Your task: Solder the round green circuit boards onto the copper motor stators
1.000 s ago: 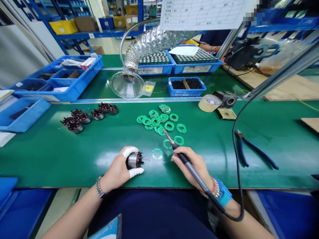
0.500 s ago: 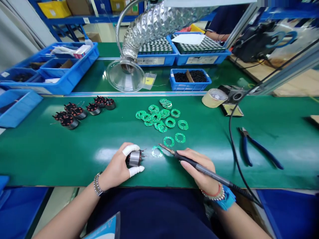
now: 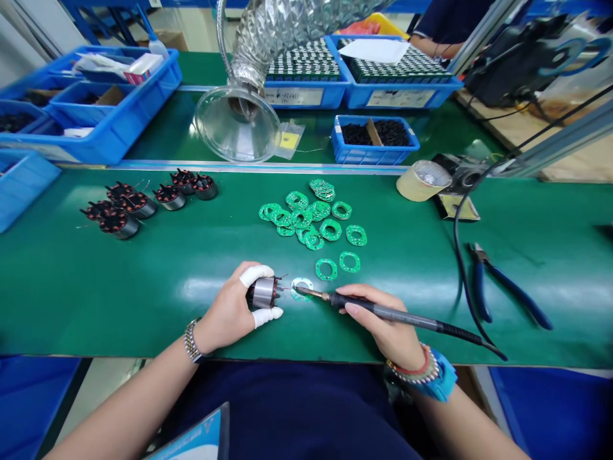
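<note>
- While the left hand (image 3: 228, 313) pinches a wound motor stator (image 3: 264, 292) between white-cotted fingers (image 3: 253, 276), its wire ends point right, just beside a green ring circuit board (image 3: 301, 289).
- Right hand (image 3: 385, 322) grips a soldering iron (image 3: 383, 312) pencil-style, tip over that ring.

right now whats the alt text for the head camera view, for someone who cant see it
On a green bench mat, a person's left hand holds a wound motor stator while the right hand points a soldering iron over a green ring-shaped circuit board beside it. More stators stand to the left, and a scatter of ring boards lies ahead.
</note>
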The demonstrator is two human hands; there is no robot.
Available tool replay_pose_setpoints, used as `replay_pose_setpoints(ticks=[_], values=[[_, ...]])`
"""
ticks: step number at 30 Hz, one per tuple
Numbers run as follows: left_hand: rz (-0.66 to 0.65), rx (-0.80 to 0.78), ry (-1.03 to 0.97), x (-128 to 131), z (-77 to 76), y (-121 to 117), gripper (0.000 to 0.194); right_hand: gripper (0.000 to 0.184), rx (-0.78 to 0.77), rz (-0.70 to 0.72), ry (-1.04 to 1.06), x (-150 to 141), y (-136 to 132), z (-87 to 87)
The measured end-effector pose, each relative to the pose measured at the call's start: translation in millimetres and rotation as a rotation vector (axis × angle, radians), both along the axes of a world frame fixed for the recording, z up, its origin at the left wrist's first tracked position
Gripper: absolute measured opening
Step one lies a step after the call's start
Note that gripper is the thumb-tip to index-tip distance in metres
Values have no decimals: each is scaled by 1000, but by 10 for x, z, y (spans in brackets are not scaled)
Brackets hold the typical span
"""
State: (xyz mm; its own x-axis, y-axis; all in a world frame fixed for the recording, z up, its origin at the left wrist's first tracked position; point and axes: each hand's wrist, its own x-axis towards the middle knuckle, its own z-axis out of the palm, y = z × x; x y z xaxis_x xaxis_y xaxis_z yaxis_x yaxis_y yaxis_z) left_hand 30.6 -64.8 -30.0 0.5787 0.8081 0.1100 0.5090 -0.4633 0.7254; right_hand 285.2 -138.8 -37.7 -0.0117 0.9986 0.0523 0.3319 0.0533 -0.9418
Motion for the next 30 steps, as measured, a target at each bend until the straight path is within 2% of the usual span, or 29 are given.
replay_pose_setpoints(ticks=[30], values=[[9,20,-2,17,-17,13,49,17,-32,9,-16,0,14,-5]])
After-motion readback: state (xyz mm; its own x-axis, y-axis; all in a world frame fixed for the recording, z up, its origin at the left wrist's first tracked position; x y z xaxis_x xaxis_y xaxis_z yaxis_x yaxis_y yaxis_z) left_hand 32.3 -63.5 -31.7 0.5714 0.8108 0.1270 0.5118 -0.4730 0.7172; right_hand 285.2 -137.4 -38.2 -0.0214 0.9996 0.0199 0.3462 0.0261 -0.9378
